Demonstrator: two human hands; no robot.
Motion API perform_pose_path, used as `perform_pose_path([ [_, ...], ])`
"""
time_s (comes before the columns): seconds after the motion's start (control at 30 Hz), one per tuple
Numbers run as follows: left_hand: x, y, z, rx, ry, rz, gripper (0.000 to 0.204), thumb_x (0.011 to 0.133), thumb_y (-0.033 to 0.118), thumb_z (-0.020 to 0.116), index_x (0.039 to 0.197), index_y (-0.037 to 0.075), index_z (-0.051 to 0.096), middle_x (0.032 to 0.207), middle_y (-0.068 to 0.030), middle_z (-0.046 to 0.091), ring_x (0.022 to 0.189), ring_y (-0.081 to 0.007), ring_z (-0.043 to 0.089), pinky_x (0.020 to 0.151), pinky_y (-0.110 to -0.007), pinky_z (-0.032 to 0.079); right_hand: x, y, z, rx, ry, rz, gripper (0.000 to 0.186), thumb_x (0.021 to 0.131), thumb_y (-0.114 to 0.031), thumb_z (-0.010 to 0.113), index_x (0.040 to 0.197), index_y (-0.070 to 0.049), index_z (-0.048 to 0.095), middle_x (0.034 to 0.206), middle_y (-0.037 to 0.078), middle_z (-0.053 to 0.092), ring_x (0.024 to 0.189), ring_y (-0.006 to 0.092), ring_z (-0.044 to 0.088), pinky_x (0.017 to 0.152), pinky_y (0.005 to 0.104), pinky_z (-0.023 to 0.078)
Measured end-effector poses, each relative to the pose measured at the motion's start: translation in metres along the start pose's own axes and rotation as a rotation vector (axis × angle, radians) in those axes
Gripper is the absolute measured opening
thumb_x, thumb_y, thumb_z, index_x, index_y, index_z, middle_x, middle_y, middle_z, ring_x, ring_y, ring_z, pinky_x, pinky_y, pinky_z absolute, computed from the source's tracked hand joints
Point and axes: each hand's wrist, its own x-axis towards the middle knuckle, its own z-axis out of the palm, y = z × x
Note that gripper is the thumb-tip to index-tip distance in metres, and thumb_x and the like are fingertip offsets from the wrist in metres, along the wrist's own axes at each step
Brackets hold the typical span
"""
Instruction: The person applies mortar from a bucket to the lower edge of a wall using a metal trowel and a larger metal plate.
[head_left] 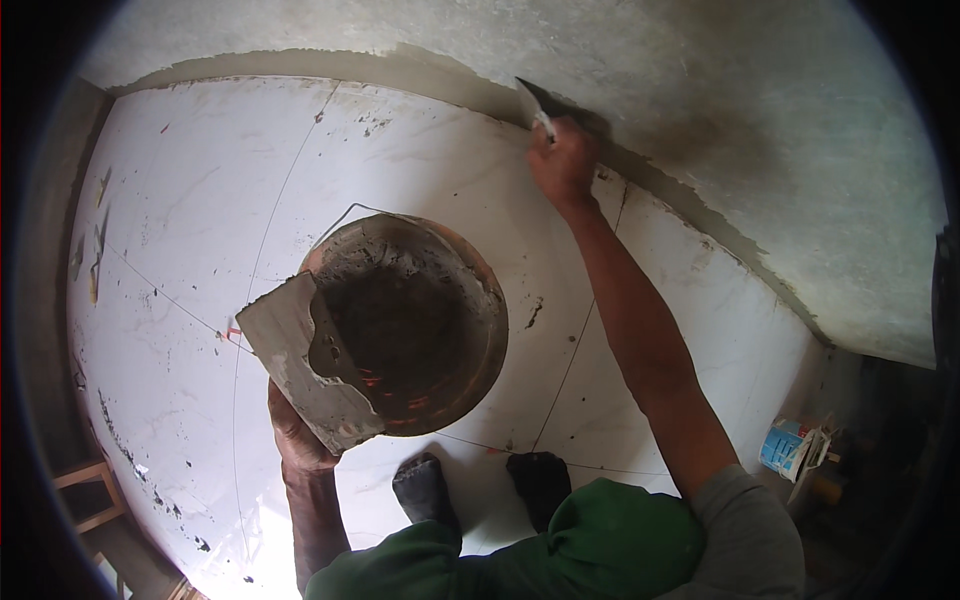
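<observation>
My right hand point(566, 165) is closed round the handle of a pointed trowel point(533, 102). Its blade lies against the wet grey mortar strip point(440, 82) along the foot of the wall. My left hand point(298, 428) grips a flat mortar board point(290, 350) from below, its fingers mostly hidden under it. A patch of wet mortar point(327, 350) clings to the board's right side. The board overlaps the left rim of a round bucket point(490, 300) with a wire handle, and dark grey mortar point(400, 310) shows inside the bucket.
White floor tiles point(190, 190) with dark joints carry scattered mortar crumbs. The plastered wall point(720, 120) curves along the far and right sides. A blue and white pail point(785, 447) stands at the right. Loose slivers point(98, 250) lie at the left, near a wooden frame point(90, 495).
</observation>
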Motion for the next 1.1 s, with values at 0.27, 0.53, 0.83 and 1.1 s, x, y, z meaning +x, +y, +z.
perform_pose_path([
  [0.27,0.012,-0.006,0.009,-0.022,-0.003,-0.024,0.051,0.102,0.040,0.062,0.144,0.012,0.053,0.109,-0.0066,0.074,0.088,-0.0252,0.076,0.074,-0.041,0.067,-0.030,0.044,-0.081,-0.157,0.116,0.067,0.020,0.092,-0.015,0.074,0.079,-0.001,0.067,0.068,0.021,0.062,0.057,0.0402,0.060,0.056,0.0448,0.046],
  [0.53,0.022,-0.010,0.020,-0.016,0.054,-0.040,0.042,0.104,0.038,0.059,0.137,0.012,0.059,0.100,-0.0083,0.075,0.084,-0.0259,0.076,0.072,-0.042,0.066,-0.040,-0.009,-0.051,0.069,-0.131,0.155,0.012,0.090,-0.012,0.071,0.085,-0.002,0.073,0.079,0.019,0.066,0.071,0.0358,0.066,0.063,0.0458,0.051],
  [0.83,0.009,-0.003,-0.023,0.019,0.002,-0.009,0.052,0.099,0.043,0.064,0.137,0.009,0.058,0.111,-0.0089,0.074,0.090,-0.0269,0.075,0.076,-0.042,0.066,-0.010,-0.003,0.059,0.132,-0.004,-0.002,0.014,0.089,-0.011,0.072,0.080,-0.001,0.069,0.075,0.020,0.063,0.071,0.0408,0.064,0.065,0.0493,0.050],
  [1.1,0.012,-0.007,0.006,0.005,0.075,-0.029,0.052,0.099,0.043,0.066,0.138,0.010,0.059,0.113,-0.0099,0.074,0.091,-0.0265,0.076,0.074,-0.042,0.066,-0.052,0.058,-0.047,-0.141,-0.056,0.230,0.015,0.090,-0.011,0.070,0.079,-0.001,0.069,0.074,0.020,0.065,0.064,0.0423,0.064,0.063,0.0512,0.051],
])
